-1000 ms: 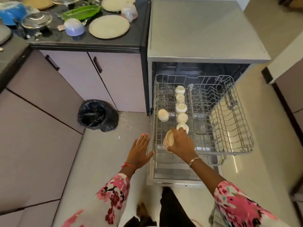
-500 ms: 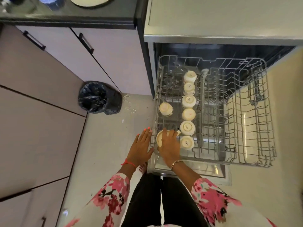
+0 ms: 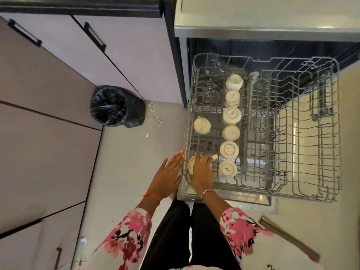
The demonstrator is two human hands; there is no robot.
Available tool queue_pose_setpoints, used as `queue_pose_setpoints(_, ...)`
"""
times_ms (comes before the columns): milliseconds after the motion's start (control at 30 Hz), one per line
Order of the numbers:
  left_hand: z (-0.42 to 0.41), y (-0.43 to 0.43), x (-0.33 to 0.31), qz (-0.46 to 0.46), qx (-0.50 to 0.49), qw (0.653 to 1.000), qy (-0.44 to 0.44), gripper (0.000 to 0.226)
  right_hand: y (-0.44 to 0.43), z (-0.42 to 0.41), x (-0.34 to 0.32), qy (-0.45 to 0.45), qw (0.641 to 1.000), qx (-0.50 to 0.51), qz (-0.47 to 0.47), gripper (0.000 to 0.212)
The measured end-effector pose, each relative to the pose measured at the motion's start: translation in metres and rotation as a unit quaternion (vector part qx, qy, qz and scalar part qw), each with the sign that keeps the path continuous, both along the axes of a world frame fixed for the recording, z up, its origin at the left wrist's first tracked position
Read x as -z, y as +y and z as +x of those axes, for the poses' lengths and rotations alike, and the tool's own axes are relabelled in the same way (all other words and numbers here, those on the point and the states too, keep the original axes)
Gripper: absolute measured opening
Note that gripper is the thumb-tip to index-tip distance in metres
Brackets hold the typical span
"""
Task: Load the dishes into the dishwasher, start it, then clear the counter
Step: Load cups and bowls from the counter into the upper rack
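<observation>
The dishwasher stands open with its grey wire rack pulled out over the lowered door. A row of several cream cups sits upside down in the rack, and one more cup stands alone to their left. My right hand is closed over another cream cup at the rack's front left corner, its handle sticking out to the right. My left hand hovers flat with fingers spread just outside the rack's left edge, holding nothing.
A black bin bag sits on the floor against the pale cabinets on the left. The dark counter edge runs along the top. A flat brown strip lies on the floor at the lower right. My legs stand at the door's front edge.
The view has tilted down and closer, so the counter's dishes have left the frame. My right hand has lowered the cup into the rack's front left corner; the left hand stays beside it.
</observation>
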State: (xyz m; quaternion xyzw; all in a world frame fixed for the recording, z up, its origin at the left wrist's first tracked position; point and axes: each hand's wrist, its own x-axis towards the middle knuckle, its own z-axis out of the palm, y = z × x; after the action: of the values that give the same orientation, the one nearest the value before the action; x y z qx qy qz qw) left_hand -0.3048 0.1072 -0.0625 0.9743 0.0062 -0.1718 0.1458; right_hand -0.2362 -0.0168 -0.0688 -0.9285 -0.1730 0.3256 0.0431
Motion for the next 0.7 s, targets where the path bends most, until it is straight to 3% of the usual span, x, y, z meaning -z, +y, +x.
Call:
queue_pose_setpoints(167,-0.003,0.003,0.006,-0.005,0.008,1.000,0.002,0.064,-0.006,0.009,-0.002,0.047,0.998,-0.005,0.033,0.097)
queue_pose_setpoints(367,-0.001,0.001,0.003,0.001,0.008,1.000,0.004,0.063,-0.011,0.022,-0.003,0.059,0.997,-0.058,-0.003,0.085)
queue_pose_setpoints(700,-0.004,0.012,-0.010,0.038,0.023,0.999,-0.012,0.060,-0.012,0.035,-0.026,0.065,0.995,-0.070,-0.016,0.086)
